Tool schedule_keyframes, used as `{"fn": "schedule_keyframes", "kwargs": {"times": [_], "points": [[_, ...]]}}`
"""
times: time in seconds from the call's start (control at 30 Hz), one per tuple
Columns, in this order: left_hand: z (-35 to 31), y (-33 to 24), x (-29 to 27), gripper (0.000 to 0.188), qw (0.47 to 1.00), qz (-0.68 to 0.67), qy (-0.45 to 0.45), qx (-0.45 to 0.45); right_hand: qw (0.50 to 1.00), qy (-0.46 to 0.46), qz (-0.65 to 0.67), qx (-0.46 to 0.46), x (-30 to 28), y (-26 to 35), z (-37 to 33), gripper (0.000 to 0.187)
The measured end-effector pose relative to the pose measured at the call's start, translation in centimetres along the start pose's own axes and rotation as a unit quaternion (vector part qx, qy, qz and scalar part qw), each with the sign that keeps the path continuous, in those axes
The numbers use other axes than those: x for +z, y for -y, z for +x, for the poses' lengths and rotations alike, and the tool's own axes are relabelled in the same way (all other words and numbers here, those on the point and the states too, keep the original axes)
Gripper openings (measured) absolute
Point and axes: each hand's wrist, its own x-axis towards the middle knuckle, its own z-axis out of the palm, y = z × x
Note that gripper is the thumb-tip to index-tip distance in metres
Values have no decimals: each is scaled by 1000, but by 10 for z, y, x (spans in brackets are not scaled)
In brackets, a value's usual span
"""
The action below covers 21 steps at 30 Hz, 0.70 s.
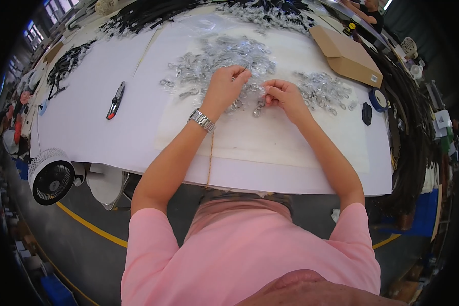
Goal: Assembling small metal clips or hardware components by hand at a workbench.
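My left hand (227, 87), with a silver watch (202, 120) on its wrist, is closed in a pinch over the edge of a heap. A thin dark tip shows at its fingers; what it belongs to I cannot make out. My right hand (286, 100) is close beside it, thumb and fingers pinched on a metal snap hook (258, 108) that hangs below the fingertips, partly in clear plastic. Behind both hands spreads a heap of metal hooks in clear plastic wrapping (229, 53). A smaller pile of wrapped hooks (324, 92) lies to the right.
A box cutter (116, 101) lies on the white table (102, 137) at left. Black straps (153, 15) are bundled at the back. At right are a cardboard box (347, 56), a tape roll (378, 100) and a small black object (366, 113). A fan (53, 181) stands at the near left corner.
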Motion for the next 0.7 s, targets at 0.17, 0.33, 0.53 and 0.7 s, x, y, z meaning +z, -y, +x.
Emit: {"fn": "schedule_keyframes", "kwargs": {"times": [0.17, 0.33, 0.53, 0.7], "points": [[-5, -11, 0, 25, 994, -5, 106, -7, 998, 5, 33, -48, -4, 7, -12, 23], [-7, -17, -3, 21, 990, -58, 103, -70, 997, 20, 52, -54, 6, 14, -20, 29], [-9, -25, 3, 15, 998, -24, 20, 51, 998, 44, -34, -37, 0, 20, -26, 29], [-20, -37, 6, 15, 998, 15, 19, 54, 998, 54, -9, 31, -1, 21, -33, 23]]}}
